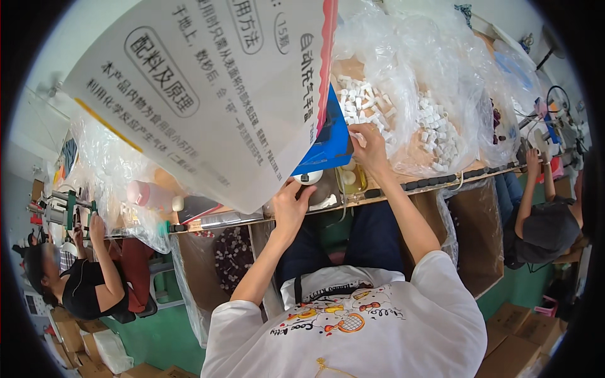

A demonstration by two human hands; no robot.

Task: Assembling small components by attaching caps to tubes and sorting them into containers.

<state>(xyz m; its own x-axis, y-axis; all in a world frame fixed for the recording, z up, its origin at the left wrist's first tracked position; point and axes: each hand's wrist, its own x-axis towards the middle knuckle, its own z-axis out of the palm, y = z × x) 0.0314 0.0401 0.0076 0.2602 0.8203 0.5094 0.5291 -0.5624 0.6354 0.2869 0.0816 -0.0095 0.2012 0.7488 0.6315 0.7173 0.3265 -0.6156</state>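
Observation:
My left hand [291,205] is at the table's front edge with its fingers curled, partly hidden by a large printed white sheet [208,94]. By its fingertips is a white round piece [309,177], which shows only in part. Farther right and forward, my right hand [370,150] has its fingers bent closed beside the right edge of a blue box-like object [331,142]. Whatever is between those fingers is too small or covered to make out. Just below the blue object sits a yellowish clear container [354,179].
Heaps of small white plastic pieces [438,135] lie in clear plastic bags on the table. A pink bottle [148,194] stands at left. Cardboard boxes [479,239] flank my legs, one holding dark and white pieces [233,258]. Other people work at the left [94,277] and right [548,214].

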